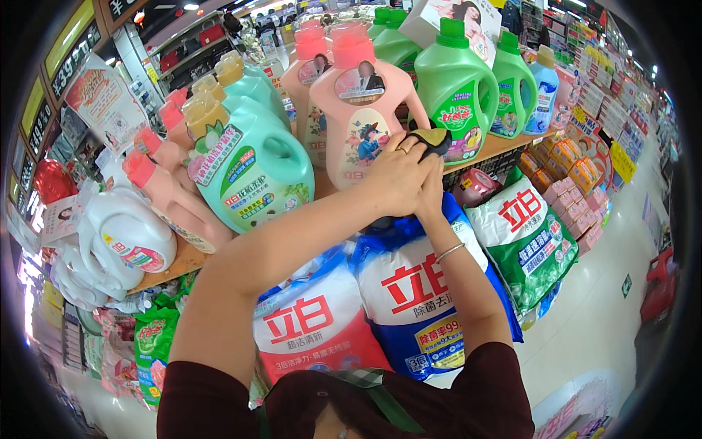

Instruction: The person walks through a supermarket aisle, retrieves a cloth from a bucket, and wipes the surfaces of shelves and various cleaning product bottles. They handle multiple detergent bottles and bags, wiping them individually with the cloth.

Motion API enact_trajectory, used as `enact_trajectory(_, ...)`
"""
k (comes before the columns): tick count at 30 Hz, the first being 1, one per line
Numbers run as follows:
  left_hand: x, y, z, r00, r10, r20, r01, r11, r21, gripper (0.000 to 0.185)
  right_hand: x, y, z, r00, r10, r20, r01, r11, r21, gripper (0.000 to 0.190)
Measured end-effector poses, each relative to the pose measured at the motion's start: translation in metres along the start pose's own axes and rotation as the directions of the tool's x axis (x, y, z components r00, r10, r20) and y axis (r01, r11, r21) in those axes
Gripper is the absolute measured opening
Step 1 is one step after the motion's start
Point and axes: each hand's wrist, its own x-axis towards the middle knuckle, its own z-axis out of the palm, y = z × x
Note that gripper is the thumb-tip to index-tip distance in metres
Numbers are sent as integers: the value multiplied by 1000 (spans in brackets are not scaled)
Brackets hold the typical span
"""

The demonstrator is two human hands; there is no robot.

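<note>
My left hand (399, 176), with a ring on one finger, grips a black and yellow cloth-like thing (430, 140). Against it lies my right hand (430, 189), a bracelet on its wrist; its fingers are partly hidden, so its hold is unclear. A dark part shows below my hands. Just behind them stands a pink detergent bottle (351, 120) with a red cap. Right of that is a green detergent bottle (455, 93). Beneath my forearms lie a blue and white detergent bag (395, 285) and a red and white one (312, 329).
Tilted turquoise (252, 175), pink (181, 192) and white bottles (137, 225) crowd the wooden shelf (170, 270) at left. A green and white bag (526, 236) and stacked small boxes (576, 203) sit at right. A white box (433, 22) rests among the green bottles. Shiny floor (614, 313) shows at right.
</note>
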Motion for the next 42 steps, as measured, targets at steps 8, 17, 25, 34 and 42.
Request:
enact_trajectory(8,64,-123,-121,744,-87,-663,254,954,160,39,106,-55,-17,955,-267,-129,283,951,128,43)
enact_trajectory(17,98,-190,-95,918,-388,-84,155,545,-824,22,143,-47,-14,808,-589,-32,544,765,-344,14)
enact_trajectory(25,107,-188,-82,802,-575,-160,223,537,-814,16,137,-9,7,732,-659,-174,604,745,-284,40)
enact_trajectory(34,115,-161,-90,650,-699,-299,437,665,-605,20,135,12,22,849,-512,-126,474,846,-247,58)
enact_trajectory(42,93,-164,-114,911,-411,-23,257,612,-748,31,136,20,26,848,-524,-85,487,832,-266,60)
